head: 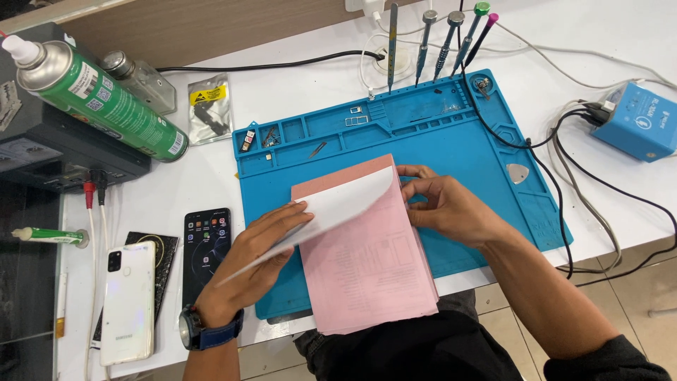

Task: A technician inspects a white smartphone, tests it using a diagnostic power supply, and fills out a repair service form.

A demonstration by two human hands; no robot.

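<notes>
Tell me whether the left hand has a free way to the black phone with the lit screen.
Probably yes. The black phone lies face up on the table just beside the left hand, nothing between them. But that hand is lifting a white sheet off the pink pad, so it must let go first.

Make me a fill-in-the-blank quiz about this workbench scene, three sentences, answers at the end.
1. The left hand lifts a white sheet off a pad of ____ paper.
2. The pad lies on a ____ work mat.
3. On the wrist of the left hand sits a ____, while the right hand pinches the pad's top edge.

Answers: pink; blue; watch
</notes>
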